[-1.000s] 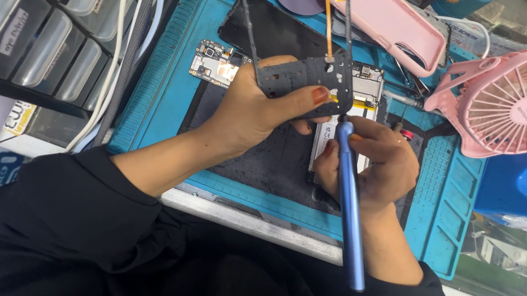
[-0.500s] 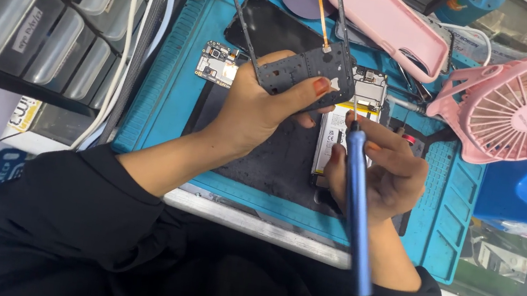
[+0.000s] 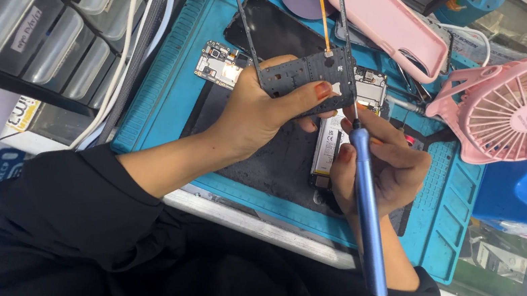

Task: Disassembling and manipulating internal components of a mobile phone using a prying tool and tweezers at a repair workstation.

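Both hands [image 3: 261, 110] raised over blue mat [image 3: 168, 101]

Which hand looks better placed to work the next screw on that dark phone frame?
Probably the right hand: it grips the blue screwdriver with its tip at the dark phone frame. The left hand is occupied holding that frame up over the blue mat.

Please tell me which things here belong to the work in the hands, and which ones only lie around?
In use:
- left hand gripping the dark plastic phone frame
- right hand holding the long blue metal screwdriver, tip at the frame
- teal rubber work mat

Lying about:
- pink round desk fan
- pink phone case
- small green circuit board
- grey drawer cabinet
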